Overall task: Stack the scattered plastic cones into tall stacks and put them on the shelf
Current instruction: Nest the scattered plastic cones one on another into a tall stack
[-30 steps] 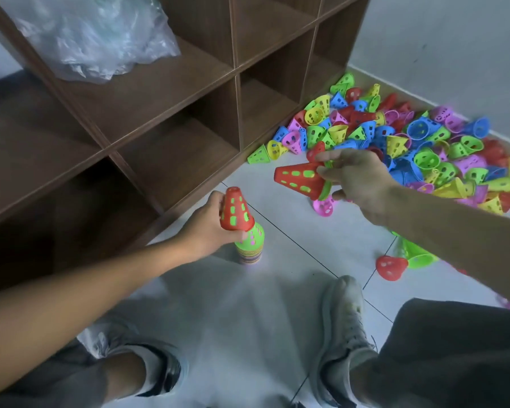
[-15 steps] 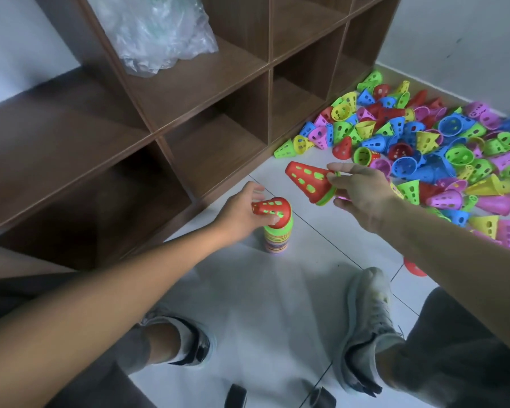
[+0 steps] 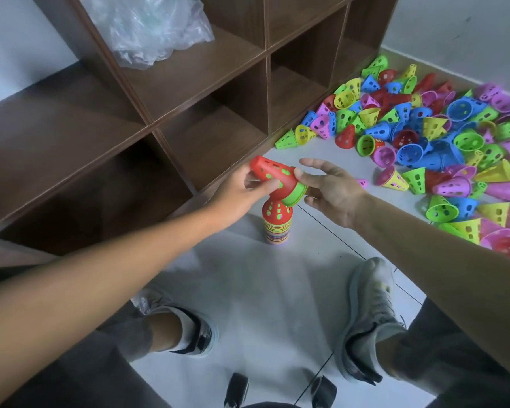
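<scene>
Red cone tilted above stack | left hand grips it | right hand fingers spread, touching its rim

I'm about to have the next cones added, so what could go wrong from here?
1. The red-and-green cone pair lies tilted on its side above the stack; lowered like that, it could jam or slide off.
2. The left hand holds the pair while the right hand only touches its rim, so nothing steadies the stack; a knock could topple it.
3. Loose cones lie close by.
</scene>
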`<state>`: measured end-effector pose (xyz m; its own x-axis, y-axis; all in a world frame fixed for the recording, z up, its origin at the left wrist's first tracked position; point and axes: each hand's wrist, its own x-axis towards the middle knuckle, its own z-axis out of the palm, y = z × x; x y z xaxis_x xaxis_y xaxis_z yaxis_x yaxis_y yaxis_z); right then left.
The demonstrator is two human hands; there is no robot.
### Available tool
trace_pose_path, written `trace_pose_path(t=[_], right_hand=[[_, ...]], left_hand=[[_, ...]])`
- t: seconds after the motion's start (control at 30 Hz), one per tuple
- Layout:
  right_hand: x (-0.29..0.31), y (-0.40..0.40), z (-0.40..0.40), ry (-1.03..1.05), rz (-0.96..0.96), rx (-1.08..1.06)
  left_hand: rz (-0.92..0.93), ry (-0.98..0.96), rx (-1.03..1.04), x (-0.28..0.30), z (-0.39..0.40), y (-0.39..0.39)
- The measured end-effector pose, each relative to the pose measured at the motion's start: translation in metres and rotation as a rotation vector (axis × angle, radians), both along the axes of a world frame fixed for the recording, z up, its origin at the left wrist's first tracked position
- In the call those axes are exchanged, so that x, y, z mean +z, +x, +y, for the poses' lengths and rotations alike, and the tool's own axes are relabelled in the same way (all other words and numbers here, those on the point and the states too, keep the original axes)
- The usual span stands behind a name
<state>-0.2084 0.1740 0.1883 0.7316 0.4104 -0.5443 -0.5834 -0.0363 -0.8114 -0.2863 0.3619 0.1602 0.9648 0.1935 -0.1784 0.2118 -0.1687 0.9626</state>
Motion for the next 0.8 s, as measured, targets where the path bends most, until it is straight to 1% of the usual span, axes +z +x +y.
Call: trace_pose_path(t=[0.07, 0.17, 0.4, 0.47, 0.57, 0.7, 0.8], right_hand=[[-0.001, -0.001, 0.001, 0.010, 0.005, 0.005], [-0.005, -0.001, 0.004, 0.041, 0.009, -0.010], [-0.003, -0.001, 0.010, 0.226, 0.074, 0.011], [-0.003, 0.001, 0.009, 0.184, 0.044, 0.016], [-0.010, 0.005, 0.000, 0.037, -0.012, -0.028], [-0.021, 0.012, -0.020, -0.064, 0.001, -0.128], [-0.026, 0.013, -0.029, -0.105, -0.012, -0.139]], left_hand=[[-0.017, -0.052, 0.041, 0.002, -0.004, 0.002], [-0.009, -0.075, 0.086, 0.001, -0.005, 0.002], [0.035, -0.130, 0.120, -0.008, -0.007, 0.002], [0.026, -0.099, 0.160, -0.011, -0.005, 0.003], [0.066, 0.049, 0.186, -0.015, -0.004, 0.001], [0.130, 0.177, 0.122, -0.026, -0.007, -0.004], [0.132, 0.238, 0.078, -0.029, -0.012, -0.002]])
